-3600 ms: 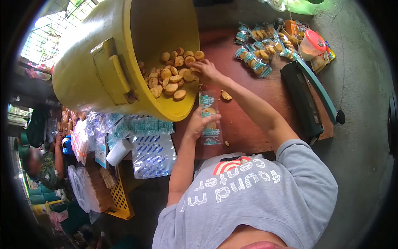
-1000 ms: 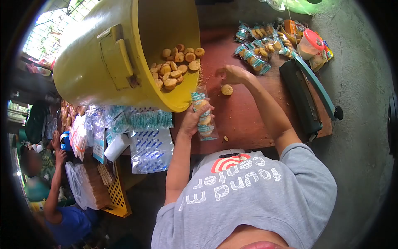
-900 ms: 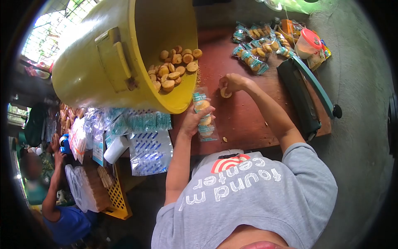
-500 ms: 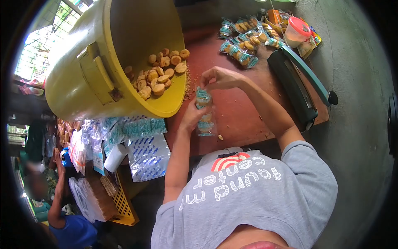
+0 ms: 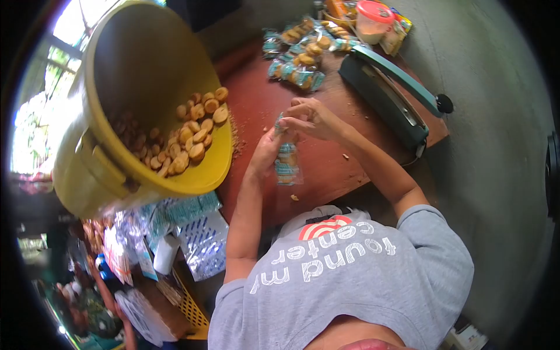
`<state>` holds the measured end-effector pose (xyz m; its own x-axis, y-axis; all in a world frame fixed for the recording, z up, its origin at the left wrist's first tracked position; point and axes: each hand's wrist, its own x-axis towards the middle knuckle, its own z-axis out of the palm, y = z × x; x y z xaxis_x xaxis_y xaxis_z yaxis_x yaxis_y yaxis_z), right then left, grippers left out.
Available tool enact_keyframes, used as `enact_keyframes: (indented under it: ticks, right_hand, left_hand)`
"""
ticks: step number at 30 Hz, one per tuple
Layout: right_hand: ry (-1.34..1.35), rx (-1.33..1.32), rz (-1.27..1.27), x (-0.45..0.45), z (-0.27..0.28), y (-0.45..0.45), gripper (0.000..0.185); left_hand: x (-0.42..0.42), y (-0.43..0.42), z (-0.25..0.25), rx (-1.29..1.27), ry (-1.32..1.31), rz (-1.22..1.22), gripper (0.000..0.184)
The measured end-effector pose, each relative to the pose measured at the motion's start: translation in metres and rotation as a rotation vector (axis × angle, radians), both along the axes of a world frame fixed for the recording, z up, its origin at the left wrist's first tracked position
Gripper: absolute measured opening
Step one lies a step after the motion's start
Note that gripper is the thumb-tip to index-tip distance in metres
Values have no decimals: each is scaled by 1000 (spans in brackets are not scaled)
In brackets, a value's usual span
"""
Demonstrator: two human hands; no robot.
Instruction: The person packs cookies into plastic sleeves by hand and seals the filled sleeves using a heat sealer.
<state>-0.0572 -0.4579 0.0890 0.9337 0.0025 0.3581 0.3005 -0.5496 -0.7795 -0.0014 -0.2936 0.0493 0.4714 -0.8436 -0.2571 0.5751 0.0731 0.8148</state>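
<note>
A slim clear packet of round biscuits (image 5: 286,162) with teal print hangs between my hands over the red-brown tabletop. My left hand (image 5: 266,150) is closed around its upper part, fingers partly hidden. At the packet's top end my right hand (image 5: 314,118) is closed, its fingertips pinching the plastic edge. A big yellow tub (image 5: 219,172) lies on its side to the left, with loose round biscuits (image 5: 188,137) heaped near its mouth. Beyond my hands sit several filled biscuit packets (image 5: 297,73).
A dark impulse sealer (image 5: 385,96) with its teal arm raised stands at the right. Behind it is a red-lidded tub (image 5: 374,22). Plastic wrappers (image 5: 201,242) and a yellow crate (image 5: 192,309) are at lower left, near another person's arm (image 5: 105,289). Crumbs dot the tabletop (image 5: 332,163).
My right hand has come down and closer to my left, its fingers now at the packet's top. The view has turned, shifting the tub and sealer leftward in frame.
</note>
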Motion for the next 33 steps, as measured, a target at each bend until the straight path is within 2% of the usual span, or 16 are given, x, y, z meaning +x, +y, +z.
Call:
enact_keyframes:
  ticks: [2, 3, 5, 7, 8, 10, 12, 13, 15, 19, 20, 21, 23, 26, 33]
  right_hand:
    - [52, 100, 11, -25, 6, -20, 21]
    - [49, 97, -24, -41, 13, -29, 21]
    - [-143, -220, -200, -79, 41, -49, 21]
    - [-194, -276, -431, -117, 82, -63, 24]
    - [-341, -296, -614, -130, 86, -75, 25]
    - [-493, -329, -810, -153, 89, -105, 26]
    - [-298, -455, -1117, -166, 86, -140, 28]
    - [-299, -462, -1131, -162, 81, -152, 28]
    - [-167, 47, -1006, -149, 76, -166, 28]
    - [-27, 55, -1061, -144, 84, -176, 31]
    - [48, -13, -1095, -146, 77, -177, 32]
    - [50, -9, -1098, -149, 67, -177, 32]
    - [53, -200, -1190, -157, 43, -172, 30]
    - [44, -146, -1229, -166, 6, -164, 21]
    - [-39, -149, -1212, -167, 1, -165, 19]
  left_hand:
    - [-4, -20, 11, 47, -234, -182, 36]
    - [-5, -32, 17, 39, -237, -217, 36]
    - [-11, -59, 28, -7, -355, -355, 38]
    - [-20, -88, 38, -22, -375, -418, 37]
    - [-25, -103, 41, -24, -389, -454, 37]
    - [-27, -141, 22, 16, -366, -529, 39]
    - [-32, -180, 7, 130, -327, -637, 39]
    - [-35, -197, 3, 123, -330, -650, 39]
    - [-39, -227, -1, 217, -171, -736, 40]
    - [-35, -262, 7, 214, -94, -843, 43]
    - [-34, -264, 11, 258, -141, -837, 45]
    - [-34, -265, 13, 262, -140, -840, 45]
    - [-34, -265, 17, 299, -204, -816, 50]
    - [-39, -259, 19, 278, -143, -734, 51]
    - [-30, -238, -7, 352, -290, -796, 59]
